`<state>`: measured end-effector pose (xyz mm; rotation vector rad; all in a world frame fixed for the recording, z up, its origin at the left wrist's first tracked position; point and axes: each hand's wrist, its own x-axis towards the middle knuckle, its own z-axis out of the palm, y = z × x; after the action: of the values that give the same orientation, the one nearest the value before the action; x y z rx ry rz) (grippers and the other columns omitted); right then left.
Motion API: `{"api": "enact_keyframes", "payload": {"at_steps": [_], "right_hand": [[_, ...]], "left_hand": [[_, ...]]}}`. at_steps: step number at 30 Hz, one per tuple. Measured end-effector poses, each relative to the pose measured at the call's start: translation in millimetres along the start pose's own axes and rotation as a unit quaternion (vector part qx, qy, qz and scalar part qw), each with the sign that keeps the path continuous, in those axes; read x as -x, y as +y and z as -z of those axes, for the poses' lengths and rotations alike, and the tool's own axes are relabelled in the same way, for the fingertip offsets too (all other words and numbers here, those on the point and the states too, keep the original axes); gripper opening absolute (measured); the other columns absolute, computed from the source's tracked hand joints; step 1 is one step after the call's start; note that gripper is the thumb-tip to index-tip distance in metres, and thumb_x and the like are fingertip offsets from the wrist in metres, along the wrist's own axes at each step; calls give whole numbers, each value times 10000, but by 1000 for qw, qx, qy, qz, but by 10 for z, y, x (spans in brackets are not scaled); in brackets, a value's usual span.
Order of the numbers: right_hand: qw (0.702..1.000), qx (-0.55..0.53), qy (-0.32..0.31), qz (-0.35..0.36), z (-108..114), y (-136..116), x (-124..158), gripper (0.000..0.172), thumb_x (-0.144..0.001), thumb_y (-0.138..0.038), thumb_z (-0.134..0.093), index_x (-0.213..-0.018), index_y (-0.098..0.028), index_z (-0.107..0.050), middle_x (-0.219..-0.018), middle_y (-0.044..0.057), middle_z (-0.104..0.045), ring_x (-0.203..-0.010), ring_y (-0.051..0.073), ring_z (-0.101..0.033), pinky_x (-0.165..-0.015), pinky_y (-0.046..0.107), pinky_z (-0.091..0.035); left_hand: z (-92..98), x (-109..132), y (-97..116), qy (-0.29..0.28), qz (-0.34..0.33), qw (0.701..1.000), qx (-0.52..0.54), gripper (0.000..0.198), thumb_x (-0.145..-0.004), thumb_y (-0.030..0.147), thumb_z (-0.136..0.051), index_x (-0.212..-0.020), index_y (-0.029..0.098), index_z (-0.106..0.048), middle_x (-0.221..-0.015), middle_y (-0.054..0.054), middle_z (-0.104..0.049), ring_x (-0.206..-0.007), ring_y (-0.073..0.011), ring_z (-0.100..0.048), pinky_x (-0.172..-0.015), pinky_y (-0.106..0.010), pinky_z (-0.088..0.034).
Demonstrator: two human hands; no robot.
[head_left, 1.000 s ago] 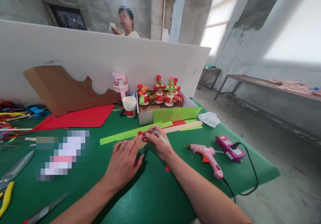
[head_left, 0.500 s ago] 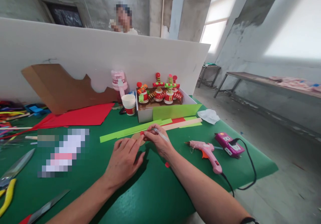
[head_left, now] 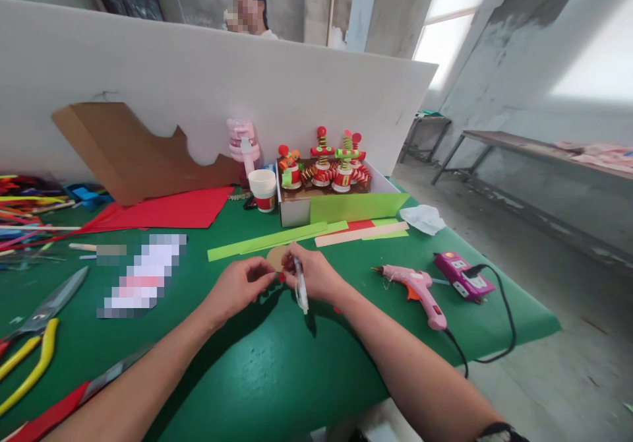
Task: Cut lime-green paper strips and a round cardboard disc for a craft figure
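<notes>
1. Look first to the red dot (head_left: 281, 277), small, at the fingertips of the left hand (head_left: 240, 284) and just on the near side of the brown disc (head_left: 271, 255); whether touching the disc, cannot tell.
2. See the left hand nearly closed, thumb and forefinger brought together on the dot. Best to pinch lightly, by the rim alone, to leave the flat face uncreased.
3. See the right hand (head_left: 316, 272) curled round a pen (head_left: 301, 287), fingertips close beside the dot; any share in gripping it too small to tell. Probably wise to tuck the pen deeper, sparing the dot a knock.
4. Note the disc partly covered by the right hand; better to uncover it for a fuller view.
5. Mind the second dot (head_left: 337, 309) on the table (head_left: 237, 376), beside the right wrist: lift rather than drag, for fear of sweeping it away.
6. Reach no farther than needed past the disc, with green strips (head_left: 270, 241) just beyond and a box (head_left: 291, 214) of figures (head_left: 342, 178) behind.
7. Treat the glue gun (head_left: 413, 284), right of the right hand, as possibly hot.
8. Raise the left forearm clear of the red-handled blade (head_left: 111, 375).
</notes>
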<state>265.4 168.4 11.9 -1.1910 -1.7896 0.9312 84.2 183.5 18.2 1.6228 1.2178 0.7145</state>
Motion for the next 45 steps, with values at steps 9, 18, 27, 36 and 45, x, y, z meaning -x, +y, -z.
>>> {"api": "enact_keyframes", "payload": {"at_steps": [9,18,27,36,45], "right_hand": [[998,33,-17,42,-58,33,12,235,-691,-42,-621,-773,-238,-519,-689,-61,-562,-590,111,-511,-593,228,-410],[997,-67,9,25,-63,1,-3,141,-743,-145,-643,-809,-235,-559,-749,-32,-635,-675,137,-589,-679,265,-472],[936,-325,113,-75,-174,64,-85,327,-643,-305,-784,-825,-247,-519,-741,-31,-650,-685,138,-592,-690,278,-480],[924,-351,133,-70,-193,22,-72,323,-644,-305,-789,-804,-246,-514,-686,-56,-580,-671,129,-573,-682,267,-479],[938,-319,119,-62,-137,100,-94,352,-635,-331,-816,-803,-240,-521,-712,-49,-610,-643,118,-562,-646,260,-465]], "left_hand": [[-2,3,35,-33,6,999,5,208,-566,399,-678,-569,204,-605,-527,27,-571,-490,-119,-463,-491,-235,-340],[-55,27,51,8,30,993,115,173,-529,349,-690,-550,200,-603,-469,56,-518,-455,-95,-410,-463,-223,-300],[-176,-25,-25,139,28,943,302,399,-543,488,-794,-727,183,-615,-627,32,-575,-533,-90,-487,-493,-225,-367],[-255,-20,-37,124,20,939,321,374,-534,461,-840,-710,185,-659,-624,33,-609,-519,-84,-485,-484,-220,-347],[-238,-8,-7,105,29,947,302,410,-528,488,-830,-733,179,-655,-682,10,-643,-532,-89,-499,-497,-229,-381]]}}
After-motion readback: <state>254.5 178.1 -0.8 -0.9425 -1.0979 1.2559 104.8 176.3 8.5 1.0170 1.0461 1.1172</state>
